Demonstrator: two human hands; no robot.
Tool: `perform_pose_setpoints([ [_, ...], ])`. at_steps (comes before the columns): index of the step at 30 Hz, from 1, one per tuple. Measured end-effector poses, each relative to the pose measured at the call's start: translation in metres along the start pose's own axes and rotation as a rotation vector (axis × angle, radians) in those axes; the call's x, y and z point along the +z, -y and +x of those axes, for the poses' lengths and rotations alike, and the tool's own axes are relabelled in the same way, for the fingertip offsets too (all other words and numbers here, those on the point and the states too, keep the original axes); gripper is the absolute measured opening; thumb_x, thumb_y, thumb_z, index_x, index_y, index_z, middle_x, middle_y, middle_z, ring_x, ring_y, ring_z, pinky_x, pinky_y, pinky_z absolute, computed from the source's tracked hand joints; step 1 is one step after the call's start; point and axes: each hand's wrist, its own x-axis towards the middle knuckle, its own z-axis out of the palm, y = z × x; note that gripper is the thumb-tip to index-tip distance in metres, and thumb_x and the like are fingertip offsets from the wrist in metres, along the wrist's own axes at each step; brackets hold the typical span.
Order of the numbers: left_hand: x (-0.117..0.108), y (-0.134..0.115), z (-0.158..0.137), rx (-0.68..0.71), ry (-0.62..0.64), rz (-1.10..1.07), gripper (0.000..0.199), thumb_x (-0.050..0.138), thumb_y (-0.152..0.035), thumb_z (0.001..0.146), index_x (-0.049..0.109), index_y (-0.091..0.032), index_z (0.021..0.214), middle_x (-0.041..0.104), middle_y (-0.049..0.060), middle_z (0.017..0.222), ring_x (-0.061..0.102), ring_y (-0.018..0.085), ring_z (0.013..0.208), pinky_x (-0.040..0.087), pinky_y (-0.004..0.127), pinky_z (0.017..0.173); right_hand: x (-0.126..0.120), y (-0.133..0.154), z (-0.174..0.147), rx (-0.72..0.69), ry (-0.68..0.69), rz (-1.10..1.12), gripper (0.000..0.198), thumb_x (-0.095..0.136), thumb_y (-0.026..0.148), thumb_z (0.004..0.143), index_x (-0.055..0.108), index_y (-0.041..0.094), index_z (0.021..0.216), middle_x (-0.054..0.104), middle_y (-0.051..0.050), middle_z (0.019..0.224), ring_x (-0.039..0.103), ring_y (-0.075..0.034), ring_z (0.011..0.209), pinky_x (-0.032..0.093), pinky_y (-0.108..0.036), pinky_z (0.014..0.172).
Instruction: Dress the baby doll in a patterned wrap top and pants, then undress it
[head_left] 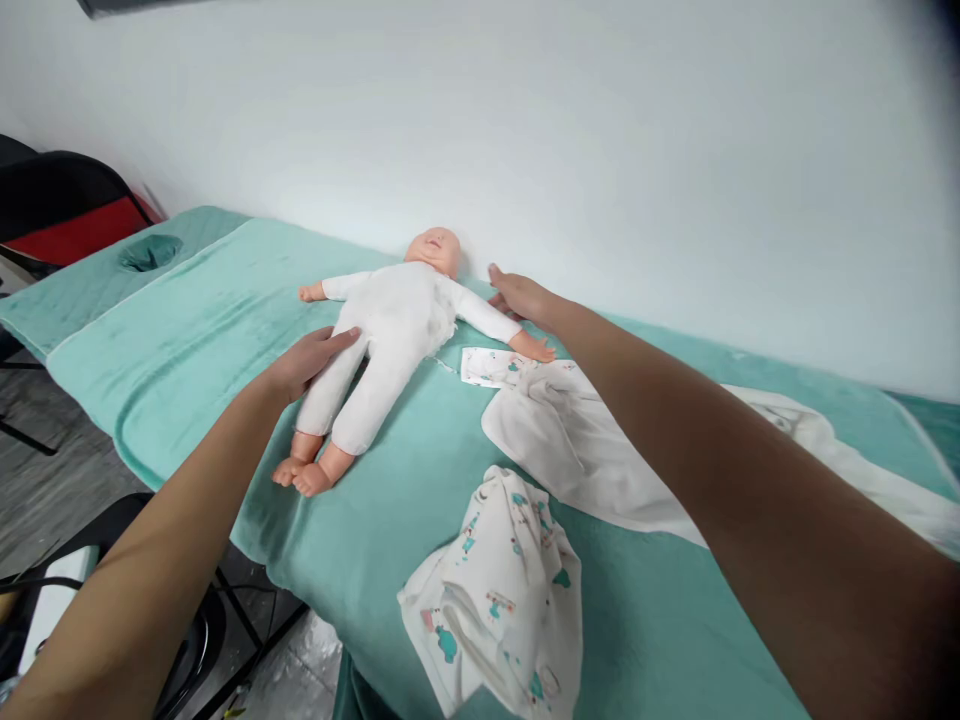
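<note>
The white-bodied, pink-limbed doll is laid out supine on the green plush bed, the printed white cloth lying apart; our right hand's grip is spread, our left hand's, touching its leg, we cannot tell.

On the bed, the doll lies before the wall, left of a cloth.

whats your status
Left hand at leg of white fabric-bodied baby doll. Right hand near its outstretched arm. Doll face-up. Crumpled white patterned cloth nearby, not blocking.
</note>
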Motion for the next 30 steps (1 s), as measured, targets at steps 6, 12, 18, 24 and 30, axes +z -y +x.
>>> perform_pose_setpoints([
  [6,0.053,-0.034,-0.062,0.487,-0.511,0.524,0.030,0.059,-0.046,0.088,0.066,-0.020,0.101,0.069,0.013,0.112,0.059,0.032,0.113,0.044,0.048,0.101,-0.090,-0.044,-0.079,0.148,0.059,-0.519,0.056,0.046,0.072,0.090,0.059,0.022,0.069,0.072,-0.014,0.081,0.068,-0.026,0.079,0.053,-0.038,0.073],
  [12,0.140,-0.050,-0.144,0.397,0.414,0.634,0.042,0.063,-0.061,0.081,0.066,-0.021,0.092,0.070,0.007,0.098,0.064,0.027,0.087,0.050,0.038,0.076,-0.130,-0.040,-0.166,0.042,0.199,-0.911,0.025,0.064,0.048,0.082,0.062,0.024,0.077,0.072,-0.008,0.098,0.064,-0.027,0.085,0.044,-0.036,0.073],
  [18,0.186,-0.069,-0.174,0.742,0.238,0.708,0.015,0.066,-0.029,0.084,0.067,-0.020,0.096,0.055,0.015,0.138,0.051,0.035,0.128,0.046,0.051,0.103,-0.124,0.000,-0.243,-0.278,0.168,-0.779,0.023,0.055,0.042,0.088,0.068,0.024,0.095,0.072,-0.005,0.100,0.062,-0.023,0.089,0.041,-0.032,0.076],
  [24,0.227,-0.110,-0.191,1.137,0.120,0.831,0.027,0.068,-0.018,0.081,0.067,-0.024,0.107,0.040,0.014,0.153,0.028,0.034,0.149,0.028,0.059,0.118,-0.121,0.047,-0.352,-0.514,0.263,-0.592,0.031,0.051,0.044,0.092,0.073,0.023,0.099,0.072,-0.001,0.090,0.059,-0.017,0.080,0.037,-0.028,0.072],
  [30,0.255,-0.143,-0.210,1.297,-0.064,1.065,0.020,0.057,-0.019,0.088,0.067,-0.024,0.105,0.061,0.008,0.101,0.062,0.023,0.096,0.048,0.041,0.094,-0.161,0.058,-0.437,-0.342,0.219,-0.664,0.038,0.061,0.051,0.087,0.067,0.024,0.113,0.071,-0.003,0.102,0.061,-0.018,0.079,0.038,-0.027,0.068],
])
